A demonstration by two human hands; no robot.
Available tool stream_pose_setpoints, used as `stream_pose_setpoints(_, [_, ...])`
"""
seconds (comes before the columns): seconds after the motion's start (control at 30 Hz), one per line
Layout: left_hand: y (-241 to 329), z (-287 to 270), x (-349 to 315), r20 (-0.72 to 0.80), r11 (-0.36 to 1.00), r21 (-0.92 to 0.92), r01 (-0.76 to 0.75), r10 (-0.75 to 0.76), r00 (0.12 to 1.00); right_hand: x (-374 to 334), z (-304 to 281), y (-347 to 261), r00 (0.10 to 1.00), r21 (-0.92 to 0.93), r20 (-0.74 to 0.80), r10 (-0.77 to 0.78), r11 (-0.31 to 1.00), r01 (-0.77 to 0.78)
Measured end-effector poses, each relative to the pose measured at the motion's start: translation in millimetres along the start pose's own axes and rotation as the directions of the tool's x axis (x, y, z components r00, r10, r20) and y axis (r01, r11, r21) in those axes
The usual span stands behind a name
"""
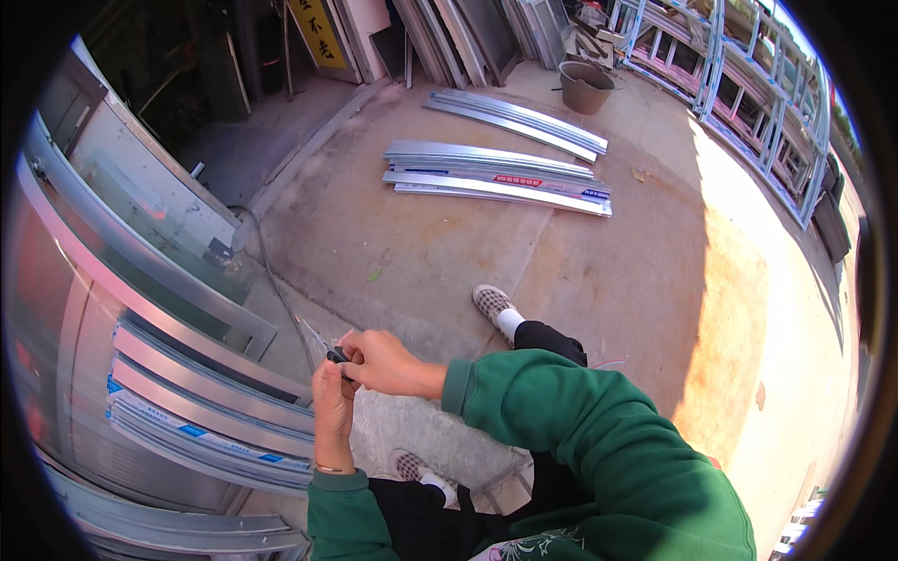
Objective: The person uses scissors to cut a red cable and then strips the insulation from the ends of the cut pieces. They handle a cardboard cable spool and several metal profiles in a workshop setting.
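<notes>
Just left of the picture's middle, my two hands meet at a small pointed tool (335,355) with a dark handle and a thin silvery tip. Its exact kind is hard to make out. My right hand (385,363) is closed around the handle, knuckles up, and covers much of it. Below it, my left hand (332,411) is upright, its fingers curled against the same handle. The tip points up and left toward a stack of silver metal profiles (206,374), partly wrapped in blue-printed film, which lies beside my left hand.
Two bundles of metal strips (496,178) lie on the concrete floor ahead, with a brown bucket (586,86) beyond. Framed panels (140,150) stand at the left. A dark cable (267,257) runs across the floor near them. Metal frames (739,93) lean at the far right.
</notes>
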State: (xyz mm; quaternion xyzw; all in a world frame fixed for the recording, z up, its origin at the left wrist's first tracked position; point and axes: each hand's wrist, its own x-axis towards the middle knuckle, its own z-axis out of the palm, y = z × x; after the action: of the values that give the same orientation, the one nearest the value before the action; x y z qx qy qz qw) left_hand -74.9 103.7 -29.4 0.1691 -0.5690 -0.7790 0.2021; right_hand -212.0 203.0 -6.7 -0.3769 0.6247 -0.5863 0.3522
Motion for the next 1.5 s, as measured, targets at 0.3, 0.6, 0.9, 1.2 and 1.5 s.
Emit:
stream_pose_setpoints(0.3, [3.0, 1.8, 0.5, -0.143, 0.977, -0.211, -0.006, -0.025, 0.989, 3.7, 0.7, -6.9, 1.0, 0.115, 0.003, 0.011, 0.993, -0.011])
stream_pose_setpoints(0.6, [-62.2, -43.2, -4.8, 0.088, 0.426, 0.891, -0.155, 0.173, 0.981, 0.6, 10.4, -0.9, 0.941, 0.402, 0.29, 0.172, 0.871, -0.283])
stream_pose_setpoints(0.9, [-121.5, -78.1, -11.8, -0.052, 0.408, 0.913, -0.004, 0.124, 0.991, -12.1, 35.7, 19.9, 0.886, 0.314, 0.395, 0.243, 0.871, -0.379])
stream_pose_setpoints(1.2, [-128.8, -84.7, -19.6, -0.08, 0.352, 0.935, 0.046, 0.082, 0.993, -11.4, 42.4, 26.3, 0.899, 0.245, 0.335, 0.283, 0.895, -0.373])
stream_pose_setpoints(1.5, [-135.8, -88.5, -21.3, -0.101, 0.319, 0.944, 0.079, 0.052, 0.994, -12.6, 44.0, 25.7, 0.916, 0.19, 0.291, 0.275, 0.922, -0.337])
